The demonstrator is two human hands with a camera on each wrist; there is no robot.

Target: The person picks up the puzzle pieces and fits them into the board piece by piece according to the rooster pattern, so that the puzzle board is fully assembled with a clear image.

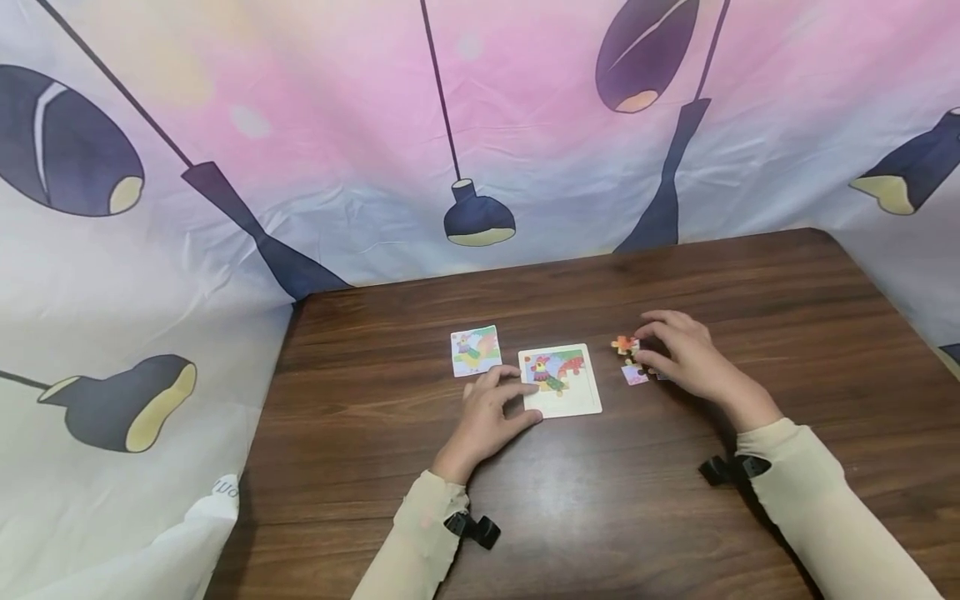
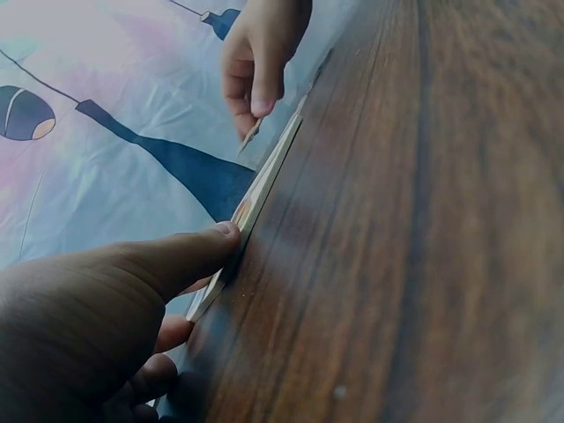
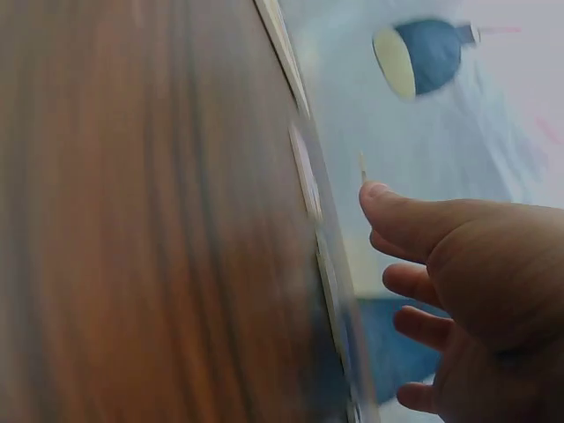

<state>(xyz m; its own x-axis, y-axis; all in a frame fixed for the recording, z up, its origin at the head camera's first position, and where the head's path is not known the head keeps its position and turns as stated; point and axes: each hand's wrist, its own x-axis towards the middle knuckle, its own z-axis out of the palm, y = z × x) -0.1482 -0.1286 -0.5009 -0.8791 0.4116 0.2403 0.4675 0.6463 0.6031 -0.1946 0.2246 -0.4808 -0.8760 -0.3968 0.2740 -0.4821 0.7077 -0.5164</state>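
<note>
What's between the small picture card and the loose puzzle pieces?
The head view shows the partly filled puzzle board there, with the left hand at its left side; bare wood separates board and pieces.

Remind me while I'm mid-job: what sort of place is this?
Likely an indoor tabletop work area, perhaps a makeshift recording corner: a wooden table, a wrinkled, lamp-patterned cloth backdrop behind it, and a partly filled puzzle board on top.

From above, the head camera faced forward and down at the counter [image 1: 375,483]. Close to the left grip [image 1: 491,412] and right grip [image 1: 686,358], low wrist cameras [image 1: 474,528] saw it sideways, at 3 and 9 o'clock respectively; both shared the patterned curtain [image 1: 337,125].
</note>
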